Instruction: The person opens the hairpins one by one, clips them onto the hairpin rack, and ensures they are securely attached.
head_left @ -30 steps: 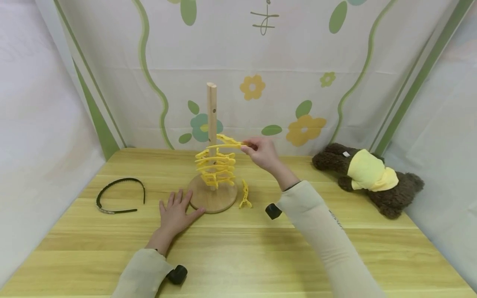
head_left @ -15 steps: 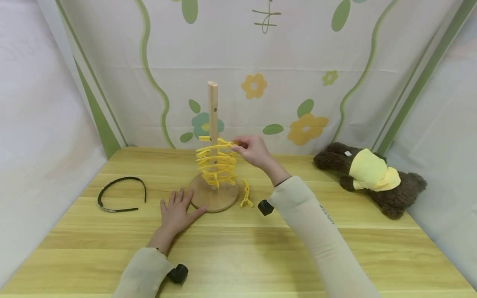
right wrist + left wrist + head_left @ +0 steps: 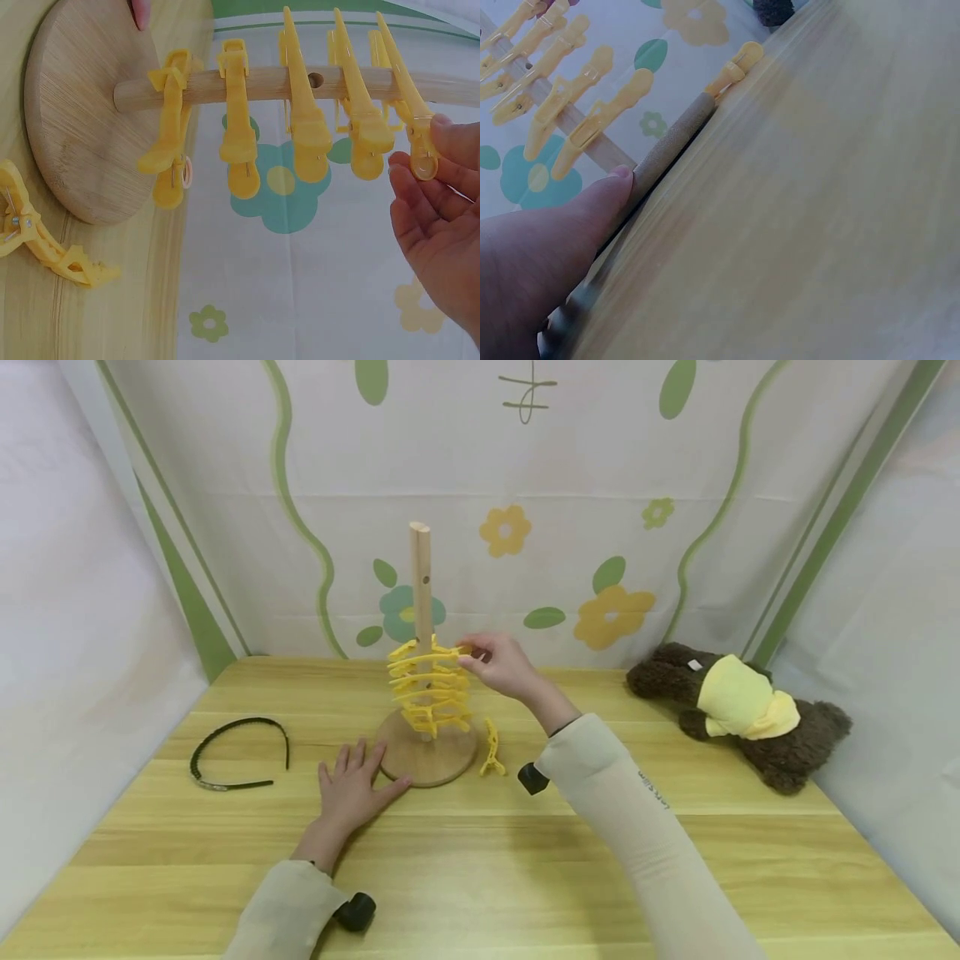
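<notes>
A wooden post (image 3: 422,568) stands upright on a round wooden base (image 3: 425,767), with several yellow hair clips (image 3: 238,112) clamped along its lower part. My right hand (image 3: 504,668) pinches the handle end of the topmost hair clip (image 3: 405,82) between thumb and fingers; that clip's long prongs lie on either side of the post. My left hand (image 3: 351,793) rests beside the base with fingers spread, its thumb and fingertips touching the rim. In the left wrist view only the thumb side of the left hand (image 3: 547,240) shows. Another yellow hair clip (image 3: 491,748) lies loose on the table, right of the base.
A black headband (image 3: 242,753) lies on the wooden table (image 3: 450,877) at the left. At the right back lies a brown plush toy (image 3: 742,710) in a yellow top. Behind the table hangs a white cloth (image 3: 585,460) with printed flowers.
My right hand has moved left toward the post, carrying the topmost hair clip onto it. That clip's spread prongs have come together around the post. The left hand stays in place.
</notes>
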`<state>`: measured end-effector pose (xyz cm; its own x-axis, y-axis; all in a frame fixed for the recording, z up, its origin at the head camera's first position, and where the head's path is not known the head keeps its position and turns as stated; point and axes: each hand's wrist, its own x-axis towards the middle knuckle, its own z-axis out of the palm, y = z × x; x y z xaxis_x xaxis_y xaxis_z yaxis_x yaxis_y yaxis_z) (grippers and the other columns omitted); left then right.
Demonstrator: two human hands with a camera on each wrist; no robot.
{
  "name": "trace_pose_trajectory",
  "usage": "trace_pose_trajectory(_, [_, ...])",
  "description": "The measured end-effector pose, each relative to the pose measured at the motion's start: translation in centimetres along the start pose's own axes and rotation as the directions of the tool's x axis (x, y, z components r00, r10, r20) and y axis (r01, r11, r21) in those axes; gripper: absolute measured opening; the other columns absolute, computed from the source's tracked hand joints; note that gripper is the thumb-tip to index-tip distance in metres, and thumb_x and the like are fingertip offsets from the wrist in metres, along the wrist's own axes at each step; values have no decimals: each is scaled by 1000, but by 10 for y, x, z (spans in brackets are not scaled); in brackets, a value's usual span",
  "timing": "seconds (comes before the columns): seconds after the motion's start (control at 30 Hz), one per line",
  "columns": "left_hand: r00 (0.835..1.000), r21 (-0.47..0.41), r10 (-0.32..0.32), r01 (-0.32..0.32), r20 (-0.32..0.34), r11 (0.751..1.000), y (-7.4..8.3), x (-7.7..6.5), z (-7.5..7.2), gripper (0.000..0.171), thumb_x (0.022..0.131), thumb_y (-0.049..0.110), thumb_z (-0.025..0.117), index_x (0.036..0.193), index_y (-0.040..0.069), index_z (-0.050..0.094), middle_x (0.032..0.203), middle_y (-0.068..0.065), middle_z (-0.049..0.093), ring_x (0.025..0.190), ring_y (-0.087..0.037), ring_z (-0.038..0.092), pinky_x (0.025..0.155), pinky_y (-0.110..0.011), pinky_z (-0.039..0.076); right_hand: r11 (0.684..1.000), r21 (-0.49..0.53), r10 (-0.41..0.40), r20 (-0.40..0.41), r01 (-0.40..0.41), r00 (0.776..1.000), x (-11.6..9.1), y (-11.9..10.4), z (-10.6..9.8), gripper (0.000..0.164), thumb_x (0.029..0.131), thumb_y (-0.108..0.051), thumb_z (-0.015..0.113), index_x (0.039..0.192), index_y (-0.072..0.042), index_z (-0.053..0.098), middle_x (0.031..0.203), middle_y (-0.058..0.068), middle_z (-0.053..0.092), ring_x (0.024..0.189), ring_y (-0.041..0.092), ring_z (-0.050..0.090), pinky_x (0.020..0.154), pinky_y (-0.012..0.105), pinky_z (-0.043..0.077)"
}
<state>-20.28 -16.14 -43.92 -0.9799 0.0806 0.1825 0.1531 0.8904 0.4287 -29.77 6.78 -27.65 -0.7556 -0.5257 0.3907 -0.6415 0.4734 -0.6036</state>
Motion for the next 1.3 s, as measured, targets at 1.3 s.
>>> trace_pose_trajectory(1.3, [1000,-2,-4,4,-3,1000,0,-1,0,82,75,64,44,134,9,32,136,-23,21,123,-42,8,87,-63,-4,935,173,323,-64,-308,944,-117,68,41,33,79,-14,64,106,3,59,89,5,61,79,19,55,67,31,45])
